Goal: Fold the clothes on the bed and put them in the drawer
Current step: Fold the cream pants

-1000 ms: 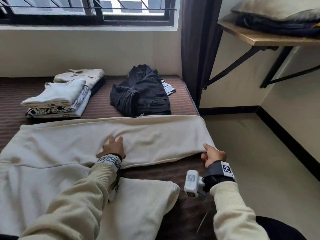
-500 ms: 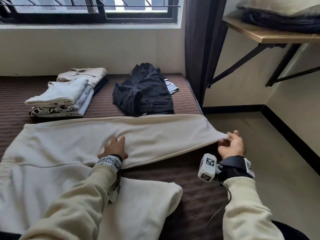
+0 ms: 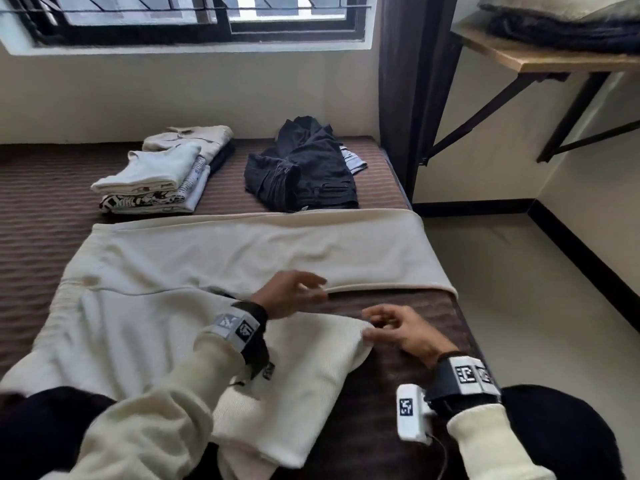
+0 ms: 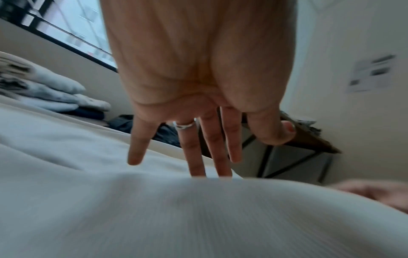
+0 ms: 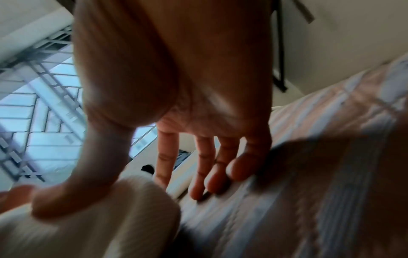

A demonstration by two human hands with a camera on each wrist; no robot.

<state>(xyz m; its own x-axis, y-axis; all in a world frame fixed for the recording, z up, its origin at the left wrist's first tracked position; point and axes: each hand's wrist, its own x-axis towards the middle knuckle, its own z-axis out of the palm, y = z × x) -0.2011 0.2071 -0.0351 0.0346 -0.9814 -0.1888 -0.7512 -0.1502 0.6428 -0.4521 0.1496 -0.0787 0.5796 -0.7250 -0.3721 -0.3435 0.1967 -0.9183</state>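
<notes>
Cream trousers (image 3: 242, 251) lie spread across the bed (image 3: 34, 188), the far leg flat and reaching the bed's right edge. The near leg (image 3: 304, 375) runs under my left forearm. My left hand (image 3: 294, 292) hovers over the gap between the two legs, fingers straight and spread, holding nothing; the left wrist view shows the fingertips (image 4: 198, 167) just above the cream cloth (image 4: 154, 218). My right hand (image 3: 388, 323) sits at the near leg's cuff. In the right wrist view its thumb lies on the cream cuff (image 5: 88, 227) and its fingertips (image 5: 198, 192) touch the mattress (image 5: 287, 174).
A stack of folded light clothes (image 3: 156, 174) sits at the back left of the bed. A heap of dark clothes (image 3: 304, 171) lies at the back right. A wall shelf (image 3: 554, 53) with bedding hangs above the bare floor (image 3: 519, 306) to the right.
My right hand has let go of the far leg's hem and come back to the near leg's cuff. My left hand has lifted off the cloth and shifted right.
</notes>
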